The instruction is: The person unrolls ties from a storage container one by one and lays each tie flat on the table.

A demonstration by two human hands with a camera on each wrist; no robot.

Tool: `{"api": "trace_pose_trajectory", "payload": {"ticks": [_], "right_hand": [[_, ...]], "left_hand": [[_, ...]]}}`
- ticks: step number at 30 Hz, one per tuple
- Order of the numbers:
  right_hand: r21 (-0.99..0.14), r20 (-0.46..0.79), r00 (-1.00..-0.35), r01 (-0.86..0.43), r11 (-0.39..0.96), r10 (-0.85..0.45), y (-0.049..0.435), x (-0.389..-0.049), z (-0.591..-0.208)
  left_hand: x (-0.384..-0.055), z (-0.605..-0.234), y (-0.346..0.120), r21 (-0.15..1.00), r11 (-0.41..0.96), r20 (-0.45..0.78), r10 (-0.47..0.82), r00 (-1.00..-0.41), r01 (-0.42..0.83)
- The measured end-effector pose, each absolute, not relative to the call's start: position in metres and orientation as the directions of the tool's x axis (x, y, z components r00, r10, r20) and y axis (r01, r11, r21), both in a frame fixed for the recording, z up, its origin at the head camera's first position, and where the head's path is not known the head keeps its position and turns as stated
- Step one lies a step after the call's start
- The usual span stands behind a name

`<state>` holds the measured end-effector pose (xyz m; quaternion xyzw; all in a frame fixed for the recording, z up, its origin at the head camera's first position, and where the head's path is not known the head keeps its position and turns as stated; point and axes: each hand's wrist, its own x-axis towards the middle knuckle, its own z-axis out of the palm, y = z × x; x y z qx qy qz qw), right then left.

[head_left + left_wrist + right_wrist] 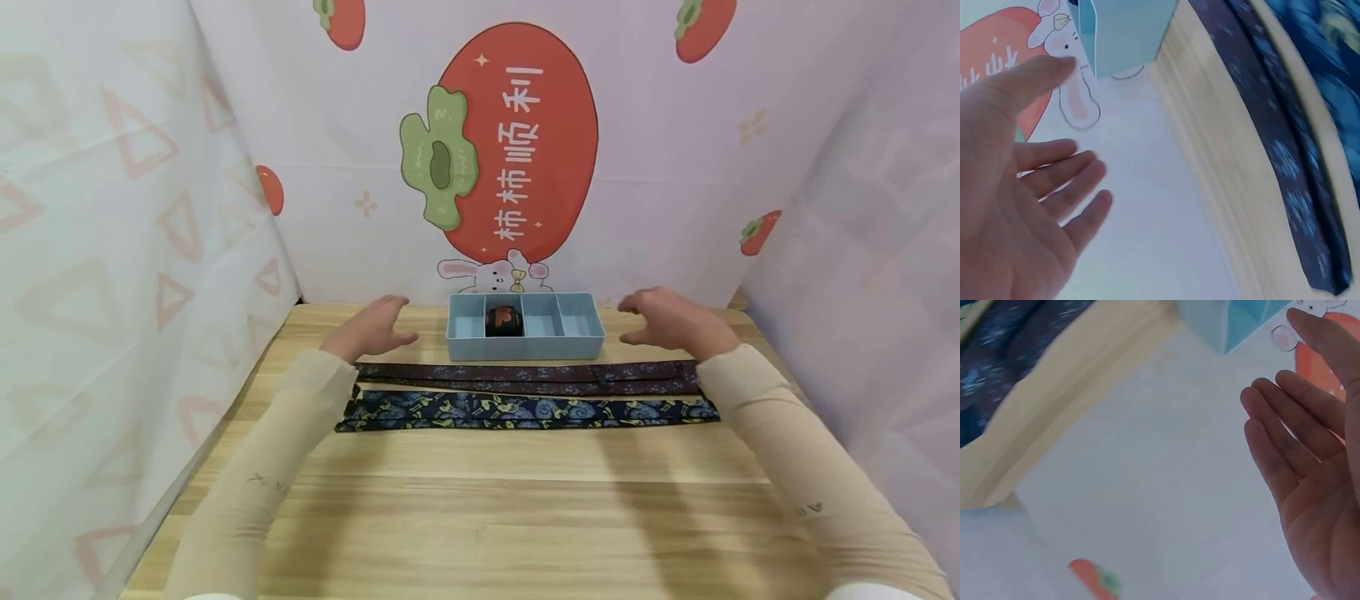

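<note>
A light blue divided box (525, 348) stands at the back of the table against the printed backdrop. In its second compartment from the left sits a dark rolled bundle (503, 320) with a reddish pattern. My left hand (372, 327) hovers just left of the box, thumb and fingers spread and holding nothing. Mirroring it on the box's right, my right hand (667, 318) is likewise spread, with bare palm in the right wrist view. In front of the box lie a maroon patterned necktie (540, 379) and a navy necktie (525, 411) with blue and yellow figures, both stretched sideways.
The wood-grain table (480, 517) extends toward me in front of the neckties. Behind the box rises a white cloth backdrop (337, 125) with persimmon and rabbit prints. Cloth walls (97, 292) close in the left and right sides.
</note>
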<state>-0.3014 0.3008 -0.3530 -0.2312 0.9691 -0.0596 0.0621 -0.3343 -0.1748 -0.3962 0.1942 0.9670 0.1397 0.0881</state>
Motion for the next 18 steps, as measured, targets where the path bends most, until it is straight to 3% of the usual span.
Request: {"api": "trace_pose_trajectory", "payload": {"ticks": [7,18], "right_hand": [[-0.16,-0.12,-0.854,-0.487,0.859,-0.507,0.226,-0.342,-0.358],[-0.132,-0.092,-0.834,-0.531,0.837,-0.544,0.162,-0.378,-0.385]], "left_hand": [[-0.356,-0.412,-0.133,0.336,0.878,-0.095,0.392,-0.915,0.342],[-0.378,-0.453,-0.092,0.238,0.906,-0.037,0.368,-0.929,0.349]]}}
